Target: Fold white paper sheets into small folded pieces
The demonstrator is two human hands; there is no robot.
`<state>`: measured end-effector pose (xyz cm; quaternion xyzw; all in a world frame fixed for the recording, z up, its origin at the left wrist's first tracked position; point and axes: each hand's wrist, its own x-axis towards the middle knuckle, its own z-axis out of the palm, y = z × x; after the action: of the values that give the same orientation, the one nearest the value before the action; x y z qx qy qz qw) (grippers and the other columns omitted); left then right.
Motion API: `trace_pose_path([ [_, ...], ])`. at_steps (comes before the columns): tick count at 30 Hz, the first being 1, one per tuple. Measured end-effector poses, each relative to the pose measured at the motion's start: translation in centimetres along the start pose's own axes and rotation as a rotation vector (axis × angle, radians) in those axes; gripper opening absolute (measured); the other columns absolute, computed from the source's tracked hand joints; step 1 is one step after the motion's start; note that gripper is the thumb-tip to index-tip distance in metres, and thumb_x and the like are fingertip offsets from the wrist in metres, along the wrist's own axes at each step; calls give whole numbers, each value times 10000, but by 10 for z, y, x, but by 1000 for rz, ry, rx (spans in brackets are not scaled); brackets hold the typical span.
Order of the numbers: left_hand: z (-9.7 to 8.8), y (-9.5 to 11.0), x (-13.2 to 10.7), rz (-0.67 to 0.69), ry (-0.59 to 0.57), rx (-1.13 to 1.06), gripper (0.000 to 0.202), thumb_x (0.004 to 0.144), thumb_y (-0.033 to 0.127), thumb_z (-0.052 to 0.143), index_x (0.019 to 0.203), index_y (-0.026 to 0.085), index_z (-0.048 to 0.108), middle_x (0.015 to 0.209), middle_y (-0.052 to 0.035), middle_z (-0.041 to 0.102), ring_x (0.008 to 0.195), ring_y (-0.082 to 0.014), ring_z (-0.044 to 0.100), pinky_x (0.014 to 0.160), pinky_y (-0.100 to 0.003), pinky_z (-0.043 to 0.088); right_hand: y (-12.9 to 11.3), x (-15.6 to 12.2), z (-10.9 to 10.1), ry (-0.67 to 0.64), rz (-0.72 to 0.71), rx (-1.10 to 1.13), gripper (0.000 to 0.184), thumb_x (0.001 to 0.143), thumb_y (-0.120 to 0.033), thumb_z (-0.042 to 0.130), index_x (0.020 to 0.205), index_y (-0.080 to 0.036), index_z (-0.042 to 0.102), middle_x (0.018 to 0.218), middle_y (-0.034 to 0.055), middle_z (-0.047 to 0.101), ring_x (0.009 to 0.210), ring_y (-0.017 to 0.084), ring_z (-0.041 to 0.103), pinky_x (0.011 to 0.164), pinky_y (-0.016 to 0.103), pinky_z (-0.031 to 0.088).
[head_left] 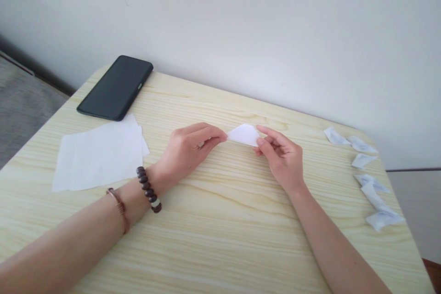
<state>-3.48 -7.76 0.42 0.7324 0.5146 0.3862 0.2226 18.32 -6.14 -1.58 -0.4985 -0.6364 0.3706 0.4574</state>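
The left hand (pixel 191 149) pinches the pointed end of a small folded paper (pixel 244 135); the right hand (pixel 284 156), loosely curled, grips its other end. The paper sits between them, over the table (pixel 220 239). The left hand's outer fingers are hidden; folds in the paper pieces (pixel 383 218) at the right are blurred.

This is looking like a room in a home, though the view is not settling it for certain. A pale wood-grain desk (pixel 220 243) with rounded corners is standing along a plain white wall (pixel 241 32), and a black phone-like device (pixel 115 87) is lying on it just beside loose sheets of white paper (pixel 99 154). Past the desk's left side, a grey, soft-looking surface (pixel 22 105) is showing, too blurred to identify.
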Motion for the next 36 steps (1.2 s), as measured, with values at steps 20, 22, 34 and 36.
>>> trace_pose_path([
  [20, -7, 0, 12, -499, -315, -696, 231, 816, 383, 627, 791, 162, 687, 864, -76, 761, 631, -169, 704, 466, -219, 547, 5, -5, 1, 74, -224, -183, 186, 864, -271, 618, 1036, -272, 689, 983, 8, 729, 728, 131, 697, 719, 278, 577],
  [22, -5, 0, 11, -497, -287, -649, 224, 811, 381, 631, 785, 166, 688, 816, -63, 759, 554, -140, 669, 449, -211, 533, 5, -6, 1, 83, -239, -209, 184, 857, -272, 624, 1029, -265, 688, 928, 7, 734, 730, 140, 696, 740, 290, 567],
  [34, 0, 3, 7, -451, -138, -322, 225, 847, 408, 587, 783, 196, 629, 697, -7, 701, 402, -79, 464, 385, -212, 416, -6, -3, 0, -56, -214, -242, 232, 837, -248, 623, 1063, -229, 669, 764, -32, 734, 678, 111, 680, 700, 217, 547],
  [36, 0, 3, 7, -439, -152, -334, 244, 854, 426, 572, 812, 193, 628, 720, -21, 707, 418, -85, 472, 397, -219, 426, -5, -2, 1, -63, -206, -221, 231, 851, -251, 604, 1073, -233, 666, 800, -18, 748, 744, 130, 700, 717, 232, 553],
])
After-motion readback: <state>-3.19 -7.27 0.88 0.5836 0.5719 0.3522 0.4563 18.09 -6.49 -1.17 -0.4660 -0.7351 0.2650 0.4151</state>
